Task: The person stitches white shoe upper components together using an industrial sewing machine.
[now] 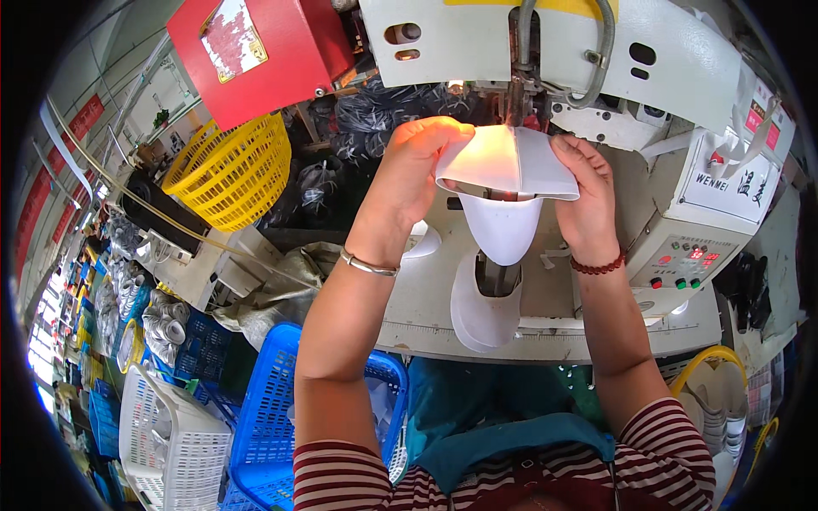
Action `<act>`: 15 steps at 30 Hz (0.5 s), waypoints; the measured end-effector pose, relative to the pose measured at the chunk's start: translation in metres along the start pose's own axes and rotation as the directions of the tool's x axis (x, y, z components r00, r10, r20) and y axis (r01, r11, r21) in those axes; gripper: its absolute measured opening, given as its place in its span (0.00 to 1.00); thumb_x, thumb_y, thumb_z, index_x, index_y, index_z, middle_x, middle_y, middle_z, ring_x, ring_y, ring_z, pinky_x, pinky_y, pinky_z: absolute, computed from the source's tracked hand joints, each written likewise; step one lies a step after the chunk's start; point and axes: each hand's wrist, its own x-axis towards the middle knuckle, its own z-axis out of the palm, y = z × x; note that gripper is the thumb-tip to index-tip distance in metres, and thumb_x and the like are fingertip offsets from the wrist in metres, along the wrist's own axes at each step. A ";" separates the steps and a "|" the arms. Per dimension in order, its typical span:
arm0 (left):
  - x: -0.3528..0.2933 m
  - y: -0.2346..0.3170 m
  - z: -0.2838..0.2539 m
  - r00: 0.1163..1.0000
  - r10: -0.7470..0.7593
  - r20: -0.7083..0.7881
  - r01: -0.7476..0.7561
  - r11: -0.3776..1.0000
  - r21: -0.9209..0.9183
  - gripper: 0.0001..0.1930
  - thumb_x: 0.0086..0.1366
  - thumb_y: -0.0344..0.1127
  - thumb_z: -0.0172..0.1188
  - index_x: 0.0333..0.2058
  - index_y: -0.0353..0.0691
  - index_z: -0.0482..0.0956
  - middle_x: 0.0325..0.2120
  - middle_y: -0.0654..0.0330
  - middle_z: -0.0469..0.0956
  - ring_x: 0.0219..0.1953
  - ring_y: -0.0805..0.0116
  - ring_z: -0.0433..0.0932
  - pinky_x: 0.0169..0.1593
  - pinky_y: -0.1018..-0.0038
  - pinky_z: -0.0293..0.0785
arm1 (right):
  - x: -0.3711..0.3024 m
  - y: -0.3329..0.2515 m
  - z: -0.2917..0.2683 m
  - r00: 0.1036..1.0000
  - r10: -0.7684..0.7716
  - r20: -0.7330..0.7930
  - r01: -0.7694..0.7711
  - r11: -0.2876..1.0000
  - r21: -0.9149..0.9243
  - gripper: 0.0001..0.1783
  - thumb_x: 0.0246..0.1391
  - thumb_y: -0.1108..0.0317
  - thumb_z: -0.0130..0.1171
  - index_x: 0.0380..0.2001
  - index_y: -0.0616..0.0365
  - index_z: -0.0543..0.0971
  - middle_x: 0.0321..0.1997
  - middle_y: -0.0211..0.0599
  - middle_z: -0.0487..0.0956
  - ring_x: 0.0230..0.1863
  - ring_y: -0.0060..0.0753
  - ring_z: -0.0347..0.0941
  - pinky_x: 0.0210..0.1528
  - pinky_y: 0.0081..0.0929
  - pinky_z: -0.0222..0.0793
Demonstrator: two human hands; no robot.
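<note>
A white shoe upper (552, 176) with a seam down its middle is held up under the machine head, pinched at both sides. My left hand (419, 157) is closed on its left edge, fingertips on top, where a warm light glows on the material. My right hand (590, 183) grips the right edge, thumb on the near side. Just below hangs a rounded white toe-shaped part (503, 230); I cannot tell if it belongs to the same upper. Lower still, another white upper (481, 319) sits around a dark metal post (497, 279) on the machine.
A control box (692, 260) with lit digits and coloured buttons stands right. A white curved piece (422, 241) lies behind my left wrist. Blue basket (273, 409), white basket (183, 439) and yellow basket (243, 175) are at left; a yellow-rimmed container (714, 356) holds white pieces.
</note>
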 end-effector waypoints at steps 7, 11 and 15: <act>0.006 -0.002 -0.001 1.000 -0.008 0.005 0.009 0.994 -0.105 0.07 0.56 0.32 0.53 0.24 0.36 0.77 0.16 0.65 0.71 0.16 0.78 0.65 0.20 0.81 0.59 | 0.006 0.000 0.007 0.987 0.093 -0.129 -0.078 0.990 0.113 0.08 0.50 0.72 0.57 0.35 0.60 0.78 0.33 0.29 0.79 0.32 0.17 0.73 0.36 0.14 0.65; 0.018 -0.010 -0.006 0.999 -0.033 0.019 0.036 0.989 -0.145 0.08 0.58 0.32 0.51 0.22 0.36 0.74 0.14 0.64 0.70 0.13 0.78 0.63 0.18 0.81 0.59 | 0.009 0.003 0.004 0.971 0.147 -0.186 -0.120 0.981 0.149 0.07 0.50 0.72 0.58 0.34 0.59 0.79 0.31 0.27 0.78 0.28 0.14 0.71 0.29 0.12 0.62; 0.022 -0.015 -0.012 0.996 -0.059 0.061 0.072 0.971 -0.229 0.07 0.56 0.31 0.53 0.23 0.35 0.76 0.16 0.64 0.71 0.15 0.78 0.64 0.19 0.81 0.57 | 0.009 0.004 0.004 0.973 0.155 -0.170 -0.132 0.981 0.140 0.05 0.49 0.73 0.58 0.32 0.59 0.78 0.29 0.26 0.78 0.23 0.13 0.67 0.24 0.11 0.59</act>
